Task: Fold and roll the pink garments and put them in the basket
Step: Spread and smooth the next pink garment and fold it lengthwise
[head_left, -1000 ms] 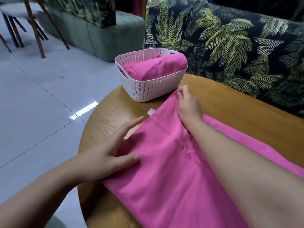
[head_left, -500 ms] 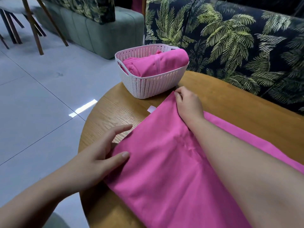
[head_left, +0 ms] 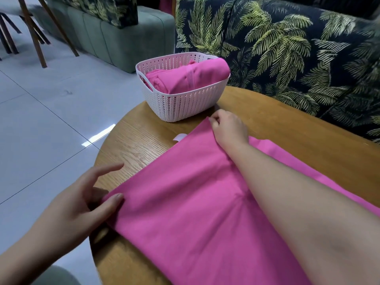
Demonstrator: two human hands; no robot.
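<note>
A round wooden table fills the view from above; a pink garment lies spread flat across it, running off the lower right edge of the picture. The right hand sits on the far corner of the cloth, its fingers curled and pinching that corner, close to a white basket; the forearm lies across the fabric. The left hand is at the near left corner; its thumb presses on the cloth edge, and the other fingers are spread apart above the bare wood, so I cannot tell whether they grip from beneath. A small white label pokes out at the far edge. The basket stands at the table's far rim and already holds a rolled pink garment that rises above its wall.

Risks, as judgement: the left corner lies near the table's edge, so a loose hold could let the cloth slide off to the floor; uneven pull between the hands could skew the fold, giving a lopsided roll; the basket looks nearly full, so a bulky roll may not fit, and a nudge could push it off.
</note>
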